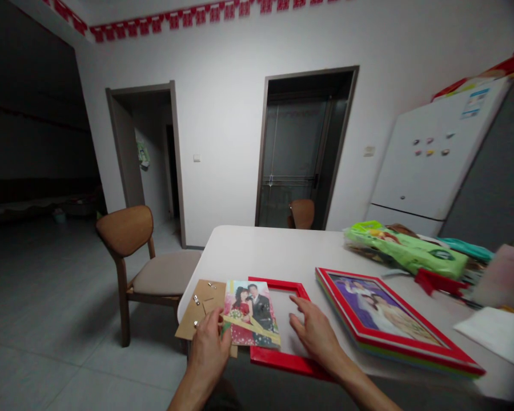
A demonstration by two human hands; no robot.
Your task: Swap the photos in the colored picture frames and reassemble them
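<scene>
A printed photo [257, 319] of a couple is pinched at its left edge by my left hand [208, 342]. It lies over part of a red picture frame [282, 358] and part of a brown backing board [197, 311] with metal clips. My right hand [314, 331] hovers over the frame's opening, fingers apart and holding nothing. To its right lies a stack of framed pictures [381, 311], the top one red-rimmed with a photo inside. The frame's left side is partly hidden beneath the loose photo.
The white table [278, 248] carries a green plastic package [411, 251], a red object [441, 282] and a white sheet [497, 337] on the right. A wooden chair [126, 231] stands at the left. Behind the table's right side is a white fridge [432, 154].
</scene>
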